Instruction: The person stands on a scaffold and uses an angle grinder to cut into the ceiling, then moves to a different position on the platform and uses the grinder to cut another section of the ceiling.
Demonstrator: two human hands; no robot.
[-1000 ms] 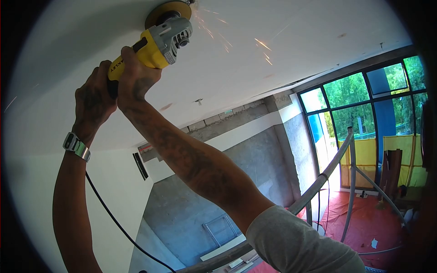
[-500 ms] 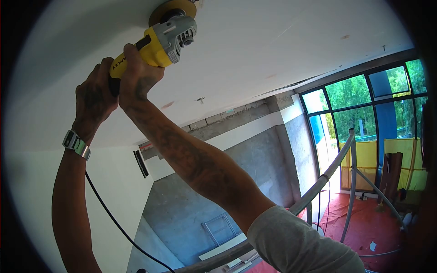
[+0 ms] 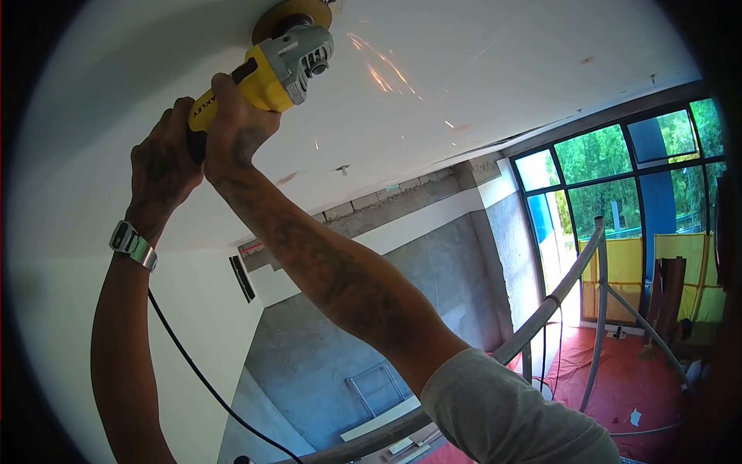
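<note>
Overhead, a yellow and grey angle grinder (image 3: 270, 77) is held up with its disc (image 3: 290, 17) at the white ceiling (image 3: 433, 69). My right hand (image 3: 236, 127) wraps round the grinder's body near its head. Behind it, my left hand (image 3: 161, 162) grips the rear end of the tool; a metal watch (image 3: 133, 246) is on that wrist. Orange sparks (image 3: 382, 66) fly to the right of the disc. The black cord (image 3: 189, 359) hangs down past my left forearm.
A metal scaffold rail (image 3: 541, 317) curves across the lower right. Beyond it are red floor sheeting (image 3: 576, 363), large windows (image 3: 595, 155) and yellow panels (image 3: 614, 267). Boards (image 3: 386, 421) and a metal frame (image 3: 376, 387) lie below by the grey wall (image 3: 309, 348).
Orange sparks now show beside the disc, where none showed before. The hands and grinder have hardly moved, and the view has shifted very slightly.
</note>
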